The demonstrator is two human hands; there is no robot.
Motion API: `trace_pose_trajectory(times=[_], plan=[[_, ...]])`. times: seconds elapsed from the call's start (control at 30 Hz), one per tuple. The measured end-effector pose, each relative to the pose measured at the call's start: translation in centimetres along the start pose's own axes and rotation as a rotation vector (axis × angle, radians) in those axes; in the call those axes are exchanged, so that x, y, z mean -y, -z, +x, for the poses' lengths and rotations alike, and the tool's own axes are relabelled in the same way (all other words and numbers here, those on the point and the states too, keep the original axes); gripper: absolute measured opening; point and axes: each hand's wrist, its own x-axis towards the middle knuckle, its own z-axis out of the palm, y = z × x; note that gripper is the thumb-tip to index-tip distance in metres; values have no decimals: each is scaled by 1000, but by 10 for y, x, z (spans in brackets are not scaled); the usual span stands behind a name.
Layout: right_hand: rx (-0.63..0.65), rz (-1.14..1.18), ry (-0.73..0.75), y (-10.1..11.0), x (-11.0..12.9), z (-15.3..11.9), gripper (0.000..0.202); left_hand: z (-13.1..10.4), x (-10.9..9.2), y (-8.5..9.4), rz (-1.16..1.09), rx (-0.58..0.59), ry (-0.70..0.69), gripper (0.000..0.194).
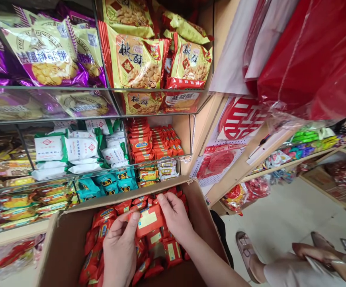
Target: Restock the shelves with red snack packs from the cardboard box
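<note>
A red snack packet with a pale yellow label is stretched between my two hands, above an open cardboard box. My left hand pinches its left end between thumb and fingers. At the upper right end, my right hand grips it the same way. Many similar red packets lie loose in the box below, some with the label side up and others with a blue and yellow logo showing. My forearms and hands cover part of that pile.
Glass-fronted shelves hold purple biscuit bags, yellow and red bags, white and green packets, stacked red packets and teal packets. Red plastic bags hang at right. Another person's sandalled foot and hands with a phone are lower right.
</note>
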Motion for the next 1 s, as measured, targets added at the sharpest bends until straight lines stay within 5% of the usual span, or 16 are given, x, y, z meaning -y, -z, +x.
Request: trace_pose_trajectory(times=[0.2,0.33,0.5,0.63,0.7,0.8,0.9,1.0], plan=[[-92,-189,126,-4,5,-10,30,0,-9,11,668,-40,-452,24],[-153,-209,186,-5,6,-17,29,5,-19,11,812,3,-684,25],[-224,-321,289,9,7,-10,29,9,-16,15,1063,178,-926,18],[-216,-551,467,7,11,-10,28,3,1,18,1223,416,-1150,60],[-156,-616,584,0,15,-16,30,2,8,18,1188,464,-1092,62],[-96,-561,655,-5,22,-25,28,0,6,15,922,443,-782,54],[-166,-316,378,1,24,-26,17,-6,-6,8,552,454,-471,56],[-63,-22,35,6,19,-19,25,-14,-16,1,359,456,-277,55]])
